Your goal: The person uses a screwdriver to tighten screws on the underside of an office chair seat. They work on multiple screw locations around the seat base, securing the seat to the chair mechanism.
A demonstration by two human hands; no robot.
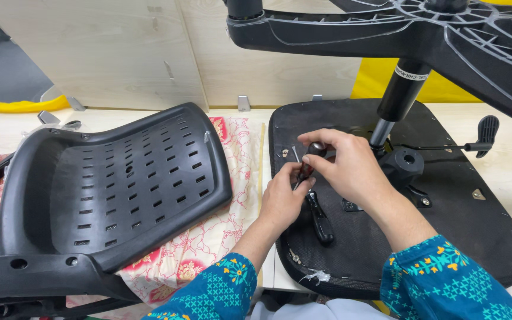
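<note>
A white band-shaped label [411,75] with small dark print was wrapped around the black gas cylinder [399,92], just under the five-arm chair base [386,29] that stood up at the top of the view. The cylinder rose from the mechanism plate [404,166] on the upturned black seat [445,237].

The left hand [282,198] was closed around the upper part of a screwdriver [319,220], whose black handle lay on the seat below the hand. The right hand [348,166] pinched a small dark knob-like part [316,148] between thumb and fingers, just above the left hand; the two hands were touching. A thin metal pin or screw [296,154] stood beside them.

To the left, a black perforated backrest [125,184] lay on a white cloth with red flower pattern [208,237]. Everything rested on a pale table [505,178]. Behind it stood light wooden panels [149,53] with a yellow surface [374,77] at the right.
</note>
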